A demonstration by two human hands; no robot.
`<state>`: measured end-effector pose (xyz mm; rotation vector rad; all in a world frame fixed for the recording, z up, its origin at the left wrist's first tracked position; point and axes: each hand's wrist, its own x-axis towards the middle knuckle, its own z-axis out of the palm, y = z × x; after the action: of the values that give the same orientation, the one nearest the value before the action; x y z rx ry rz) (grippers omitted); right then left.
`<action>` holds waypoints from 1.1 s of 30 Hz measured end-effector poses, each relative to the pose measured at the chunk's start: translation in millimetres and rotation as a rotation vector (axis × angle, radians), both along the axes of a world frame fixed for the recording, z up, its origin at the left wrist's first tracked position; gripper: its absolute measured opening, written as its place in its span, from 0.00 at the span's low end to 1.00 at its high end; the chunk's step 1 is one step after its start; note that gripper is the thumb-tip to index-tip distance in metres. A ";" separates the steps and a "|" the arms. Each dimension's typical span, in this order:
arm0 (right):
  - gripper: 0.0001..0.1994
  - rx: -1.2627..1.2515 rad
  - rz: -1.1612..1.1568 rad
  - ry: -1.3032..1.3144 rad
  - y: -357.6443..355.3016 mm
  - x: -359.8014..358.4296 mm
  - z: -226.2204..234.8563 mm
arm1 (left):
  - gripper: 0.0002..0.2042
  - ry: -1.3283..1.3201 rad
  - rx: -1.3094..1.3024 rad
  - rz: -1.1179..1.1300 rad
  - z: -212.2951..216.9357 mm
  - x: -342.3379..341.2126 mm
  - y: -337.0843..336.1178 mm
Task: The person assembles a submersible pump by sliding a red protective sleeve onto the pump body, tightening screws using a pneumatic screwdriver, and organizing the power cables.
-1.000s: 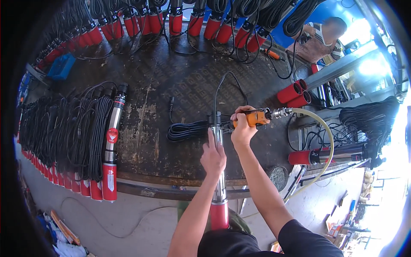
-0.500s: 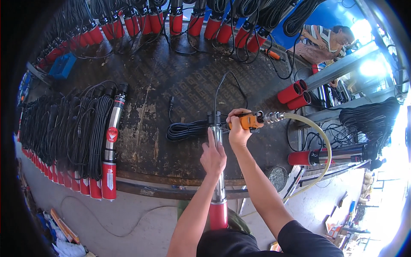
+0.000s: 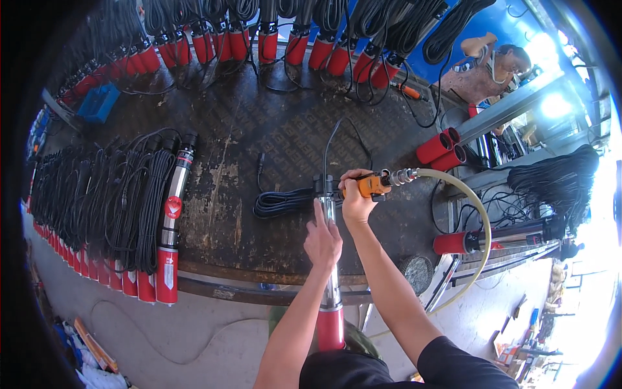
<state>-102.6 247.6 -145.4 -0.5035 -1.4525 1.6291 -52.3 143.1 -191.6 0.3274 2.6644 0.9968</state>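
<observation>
So we've got this steel-barreled submersible pump [image 3: 333, 285] lying across the front edge of the desk [image 3: 214, 227], black cable end on the desktop, red end [image 3: 331, 327] out past the edge right up by our body. Looks like a handy way to have the cable end in easy reach and keep the long barrel from sliding about.

Our left hand [image 3: 324, 243] is draped over the barrel with the index finger stretched along it, presumably to stop it rolling. Its underside is hidden, so we can't tell how tightly it's closed.

Our right hand [image 3: 357, 201] is wrapped firmly around an orange air tool [image 3: 370, 186], held crosswise beside the cable end. Can't see if the tip touches. The pale hose [image 3: 481, 207] bows away to the right, which probably keeps it off the pump.

The coiled black cable [image 3: 282, 202] sits just left of the cable end, likely bundled so it doesn't tangle. Finished-looking pumps [image 3: 173, 194] are lined up side by side further left, probably to save space.
</observation>
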 end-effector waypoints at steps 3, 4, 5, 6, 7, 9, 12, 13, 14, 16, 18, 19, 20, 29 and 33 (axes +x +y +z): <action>0.09 0.001 0.034 0.003 4.5 2.0 -7.2 | 0.32 0.009 -0.005 -0.001 3.0 0.9 0.4; 0.09 -0.004 0.041 0.013 5.7 2.2 -9.5 | 0.33 0.008 -0.005 -0.001 3.6 0.5 0.6; 0.09 0.007 0.050 0.017 5.0 2.1 -9.2 | 0.33 0.005 -0.004 -0.001 3.5 0.6 0.3; 0.09 0.019 0.059 0.022 4.0 1.8 -9.1 | 0.33 0.003 -0.004 0.001 3.5 0.8 0.1; 0.09 0.030 0.068 0.026 3.6 1.8 -8.8 | 0.33 0.000 -0.004 0.003 3.4 1.1 0.0; 0.08 0.032 0.074 0.032 2.8 1.6 -7.2 | 0.34 -0.004 -0.002 0.005 4.1 0.4 -0.2; 0.08 0.033 0.080 0.044 4.1 1.3 -6.3 | 0.34 0.003 0.003 0.001 3.0 1.3 -0.5; 0.08 0.032 0.082 0.048 4.5 1.3 -6.6 | 0.35 0.015 0.003 0.003 1.1 1.6 0.0; 0.08 0.029 0.081 0.053 4.8 1.3 -8.1 | 0.35 0.028 0.003 0.002 0.8 1.7 0.2; 0.07 0.024 0.079 0.065 5.4 1.2 -11.4 | 0.35 0.020 -0.001 0.000 0.2 2.4 -0.1; 0.05 0.007 0.043 0.088 1.5 0.0 -5.7 | 0.35 0.020 -0.003 0.001 0.1 2.7 0.1; 0.04 -0.001 0.024 0.100 0.1 -0.4 -3.2 | 0.35 0.025 -0.004 0.004 -0.1 2.9 0.4; 0.04 0.008 0.025 0.089 0.2 -0.6 -2.7 | 0.35 0.031 -0.009 0.006 -0.3 3.2 0.6; 0.08 0.006 -0.019 -0.028 5.0 -0.3 4.2 | 0.35 0.034 -0.031 0.021 -0.4 2.9 3.4; 0.15 0.077 0.013 -0.046 0.9 10.3 2.3 | 0.34 0.054 -0.023 0.034 2.3 6.0 4.0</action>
<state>-92.3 248.4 -143.1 -0.4917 -1.5496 1.5743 -46.3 147.1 -189.3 0.3096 2.7362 0.9793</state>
